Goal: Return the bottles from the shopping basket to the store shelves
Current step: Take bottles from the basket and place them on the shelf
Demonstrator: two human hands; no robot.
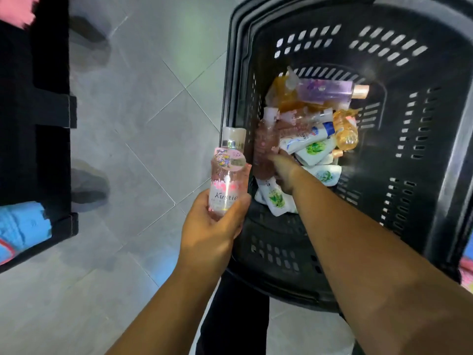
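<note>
A black slotted shopping basket point(399, 103) stands on the floor at the right, holding several bottles and tubes. My left hand point(212, 226) holds a clear pink bottle with a flower label point(227, 175) upright just outside the basket's left rim. My right hand point(284, 172) reaches into the basket and grips a second pink bottle point(265, 149), blurred by motion. Around it lie a purple bottle point(327, 92), an orange bottle point(345, 131) and white tubes with green leaf labels point(314, 149).
A black shelf unit base point(51, 111) runs along the left edge, with blue packaged goods point(23, 226) on its lower part. Grey tiled floor point(143, 124) lies between the shelf and the basket. My dark trouser leg point(235, 316) shows under the basket.
</note>
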